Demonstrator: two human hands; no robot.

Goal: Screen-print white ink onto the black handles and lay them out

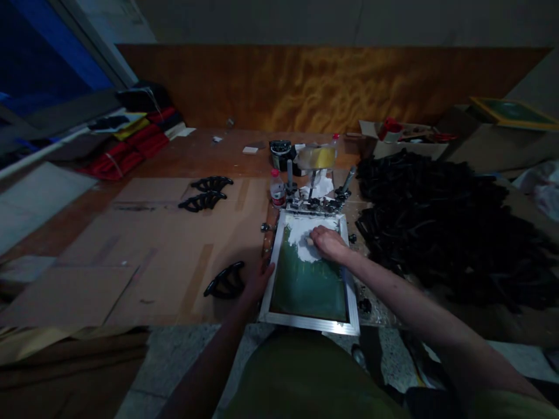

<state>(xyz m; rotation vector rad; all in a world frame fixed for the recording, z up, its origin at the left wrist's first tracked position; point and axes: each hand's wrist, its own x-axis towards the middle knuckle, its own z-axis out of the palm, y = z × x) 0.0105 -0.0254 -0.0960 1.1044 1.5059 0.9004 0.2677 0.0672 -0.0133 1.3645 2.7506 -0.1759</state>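
Observation:
A metal-framed screen (314,323) with a green mesh lies in front of me, and white paste (301,240) covers part of its far half. My right hand (326,242) is closed on a small pale scraper (309,240) over the paste. At the frame's left edge rests my left hand (262,280), dim, its fingers against the rail; whether they grip it is unclear. Clamps (315,203) hold the screen's far end. A curved black slotted piece (225,280) lies on the cardboard just left of my left hand.
Two more black pieces (203,201) lie farther back on the cardboard (161,250). A bottle with a red cap (277,189) and a dark tub (280,154) stand behind the screen. A large heap of black pieces (441,227) fills the right side. Red cloth stacks (113,160) sit back left.

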